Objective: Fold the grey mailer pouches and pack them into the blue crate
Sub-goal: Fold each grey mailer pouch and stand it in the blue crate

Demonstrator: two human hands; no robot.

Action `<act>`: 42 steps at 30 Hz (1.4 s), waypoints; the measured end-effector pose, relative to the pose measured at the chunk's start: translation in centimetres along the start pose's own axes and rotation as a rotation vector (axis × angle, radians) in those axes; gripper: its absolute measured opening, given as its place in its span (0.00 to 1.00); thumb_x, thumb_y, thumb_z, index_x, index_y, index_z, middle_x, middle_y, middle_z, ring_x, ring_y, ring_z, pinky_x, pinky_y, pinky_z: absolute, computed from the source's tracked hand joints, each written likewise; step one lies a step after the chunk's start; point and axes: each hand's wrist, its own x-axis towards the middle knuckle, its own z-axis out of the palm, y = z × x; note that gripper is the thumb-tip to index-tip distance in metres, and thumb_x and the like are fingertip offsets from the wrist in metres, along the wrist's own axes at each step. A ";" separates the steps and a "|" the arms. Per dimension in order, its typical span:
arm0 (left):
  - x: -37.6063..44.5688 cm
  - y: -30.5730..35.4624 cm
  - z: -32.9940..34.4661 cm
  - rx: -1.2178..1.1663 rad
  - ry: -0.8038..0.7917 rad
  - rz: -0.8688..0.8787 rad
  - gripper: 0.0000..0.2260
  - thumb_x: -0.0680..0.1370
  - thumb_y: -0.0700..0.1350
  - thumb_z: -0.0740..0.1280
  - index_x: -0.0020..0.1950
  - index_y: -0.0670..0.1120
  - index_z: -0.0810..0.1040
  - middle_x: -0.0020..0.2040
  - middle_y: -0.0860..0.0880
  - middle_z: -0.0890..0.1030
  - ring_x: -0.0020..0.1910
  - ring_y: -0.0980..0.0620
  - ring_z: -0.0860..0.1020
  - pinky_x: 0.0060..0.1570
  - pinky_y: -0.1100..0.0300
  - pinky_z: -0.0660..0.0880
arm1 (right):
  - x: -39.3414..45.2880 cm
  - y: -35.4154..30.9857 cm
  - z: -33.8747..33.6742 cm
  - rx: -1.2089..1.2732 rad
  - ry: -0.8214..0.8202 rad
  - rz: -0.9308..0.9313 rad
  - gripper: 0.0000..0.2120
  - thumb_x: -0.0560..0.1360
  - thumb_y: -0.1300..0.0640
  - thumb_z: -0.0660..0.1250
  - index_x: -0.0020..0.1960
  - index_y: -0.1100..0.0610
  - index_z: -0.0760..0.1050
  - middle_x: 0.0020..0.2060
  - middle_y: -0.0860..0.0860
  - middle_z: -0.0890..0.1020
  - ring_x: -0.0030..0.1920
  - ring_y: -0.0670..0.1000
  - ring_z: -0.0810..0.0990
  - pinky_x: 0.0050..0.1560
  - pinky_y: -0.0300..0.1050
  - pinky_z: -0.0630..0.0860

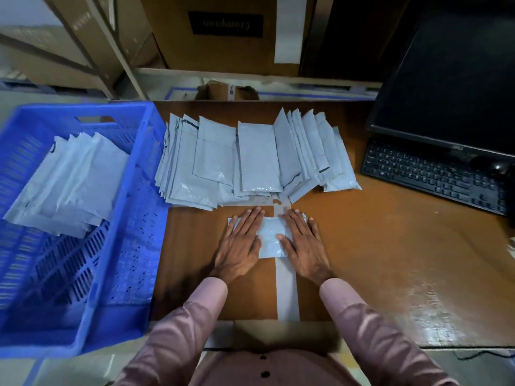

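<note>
A folded grey mailer pouch (pixel 269 237) lies flat on the brown table in front of me. My left hand (pixel 242 243) presses on its left part with straight fingers. My right hand (pixel 302 243) lies flat on its right part. Behind it, a fanned row of several grey pouches (pixel 250 157) covers the middle of the table. At the left stands the blue crate (pixel 131 246), with several folded grey pouches (pixel 69 182) lying in its far part.
A black keyboard (pixel 434 176) and a dark monitor (pixel 451 87) stand at the right. A strip of grey tape (pixel 287 291) runs along the table toward me. Cardboard boxes (pixel 223 32) and shelving fill the back.
</note>
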 end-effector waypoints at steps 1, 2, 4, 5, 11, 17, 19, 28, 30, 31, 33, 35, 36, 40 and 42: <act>0.0 -0.1 -0.3 -0.051 0.001 -0.007 0.31 0.81 0.50 0.50 0.85 0.53 0.51 0.85 0.56 0.52 0.83 0.59 0.46 0.82 0.47 0.49 | 0.1 -0.1 -0.4 0.042 -0.013 0.006 0.29 0.85 0.38 0.49 0.81 0.50 0.62 0.83 0.48 0.59 0.83 0.47 0.47 0.82 0.58 0.45; 0.0 -0.1 -0.7 -0.100 0.000 -0.019 0.32 0.79 0.50 0.51 0.85 0.53 0.52 0.85 0.56 0.52 0.83 0.58 0.47 0.82 0.48 0.48 | 0.3 -0.2 -0.9 0.074 -0.029 0.007 0.29 0.84 0.37 0.51 0.80 0.52 0.63 0.82 0.49 0.60 0.83 0.48 0.48 0.82 0.59 0.45; 0.0 -0.2 -1.7 -0.121 -0.004 -0.027 0.35 0.78 0.50 0.57 0.85 0.52 0.51 0.85 0.56 0.50 0.83 0.56 0.47 0.82 0.50 0.45 | 0.9 -0.8 -2.2 0.076 -0.045 -0.007 0.28 0.83 0.40 0.60 0.77 0.54 0.67 0.81 0.53 0.63 0.83 0.53 0.51 0.83 0.56 0.41; 0.1 -0.2 -2.1 -0.079 -0.001 -0.010 0.36 0.78 0.51 0.60 0.85 0.51 0.52 0.85 0.54 0.50 0.84 0.54 0.47 0.82 0.51 0.43 | 1.2 -1.1 -3.0 0.037 -0.046 -0.024 0.26 0.82 0.43 0.64 0.75 0.55 0.68 0.80 0.55 0.64 0.83 0.54 0.53 0.81 0.52 0.39; 1.3 0.9 -6.4 0.027 0.009 0.027 0.25 0.70 0.49 0.70 0.68 0.51 0.77 0.66 0.51 0.80 0.70 0.49 0.74 0.79 0.48 0.51 | 1.3 -3.6 -7.4 -0.055 -0.033 -0.027 0.21 0.74 0.51 0.76 0.63 0.49 0.71 0.68 0.50 0.78 0.71 0.59 0.71 0.70 0.50 0.66; -0.3 1.7 -7.4 0.038 0.420 0.188 0.11 0.69 0.41 0.72 0.50 0.48 0.81 0.51 0.50 0.82 0.57 0.47 0.78 0.75 0.46 0.66 | -0.3 -4.2 -7.5 -0.312 0.313 -0.166 0.19 0.69 0.57 0.77 0.59 0.52 0.80 0.55 0.51 0.84 0.69 0.56 0.77 0.80 0.67 0.50; -1.8 1.8 -6.1 0.039 0.442 0.212 0.12 0.68 0.39 0.72 0.50 0.47 0.81 0.53 0.49 0.82 0.58 0.45 0.78 0.72 0.46 0.68 | -1.5 -4.0 -6.2 -0.304 0.291 -0.167 0.21 0.67 0.62 0.76 0.58 0.53 0.80 0.55 0.53 0.83 0.67 0.57 0.77 0.80 0.67 0.51; -4.4 0.9 -2.1 -0.147 0.172 0.084 0.22 0.77 0.53 0.61 0.69 0.48 0.78 0.73 0.50 0.75 0.75 0.49 0.69 0.76 0.49 0.65 | -4.4 -1.9 -1.4 -0.052 0.162 -0.060 0.21 0.80 0.43 0.63 0.70 0.51 0.74 0.69 0.51 0.75 0.74 0.54 0.70 0.79 0.63 0.52; -3.3 1.2 -1.7 -0.089 0.145 0.042 0.25 0.84 0.55 0.53 0.78 0.48 0.70 0.80 0.49 0.67 0.81 0.50 0.61 0.81 0.50 0.54 | -3.2 -2.1 -0.7 -0.070 0.187 -0.053 0.22 0.85 0.44 0.58 0.76 0.51 0.69 0.74 0.52 0.72 0.79 0.54 0.64 0.80 0.61 0.50; -2.7 1.2 -1.4 -0.068 0.116 0.021 0.26 0.85 0.57 0.48 0.81 0.49 0.65 0.83 0.51 0.62 0.83 0.52 0.55 0.81 0.50 0.51 | -2.6 -2.2 -0.2 -0.073 0.177 -0.042 0.24 0.86 0.44 0.55 0.79 0.51 0.65 0.77 0.51 0.70 0.81 0.54 0.60 0.80 0.59 0.49; -2.1 1.0 -0.5 -0.017 0.060 -0.004 0.27 0.86 0.59 0.44 0.85 0.51 0.56 0.85 0.53 0.55 0.84 0.54 0.48 0.82 0.47 0.49 | -1.9 -2.2 0.8 -0.080 0.131 -0.021 0.26 0.87 0.42 0.50 0.82 0.51 0.59 0.81 0.50 0.64 0.83 0.52 0.54 0.82 0.59 0.48; -2.0 0.8 0.2 0.047 0.036 -0.011 0.27 0.87 0.58 0.44 0.85 0.51 0.51 0.85 0.53 0.51 0.84 0.54 0.46 0.82 0.46 0.50 | -1.7 -2.0 1.7 -0.109 0.111 -0.026 0.27 0.87 0.43 0.49 0.83 0.52 0.56 0.82 0.50 0.61 0.83 0.50 0.51 0.81 0.61 0.51; -2.0 0.8 0.5 0.063 0.035 -0.011 0.27 0.87 0.57 0.45 0.86 0.51 0.50 0.85 0.53 0.50 0.84 0.54 0.46 0.82 0.46 0.50 | -1.8 -1.9 2.0 -0.124 0.112 -0.035 0.27 0.88 0.43 0.49 0.83 0.52 0.56 0.82 0.49 0.61 0.83 0.49 0.52 0.81 0.62 0.52; -1.9 1.0 0.5 0.077 0.059 -0.005 0.26 0.87 0.55 0.46 0.85 0.49 0.51 0.85 0.53 0.50 0.84 0.55 0.45 0.82 0.47 0.50 | -1.7 -1.8 2.0 -0.135 0.110 -0.030 0.27 0.87 0.45 0.50 0.84 0.52 0.57 0.82 0.48 0.60 0.83 0.49 0.52 0.81 0.61 0.53; -1.7 1.0 0.5 0.079 0.056 -0.009 0.26 0.87 0.55 0.47 0.85 0.49 0.51 0.85 0.53 0.50 0.84 0.55 0.45 0.82 0.47 0.50 | -1.6 -1.8 2.1 -0.134 0.105 -0.020 0.27 0.87 0.45 0.50 0.84 0.51 0.55 0.83 0.47 0.58 0.83 0.48 0.49 0.81 0.61 0.52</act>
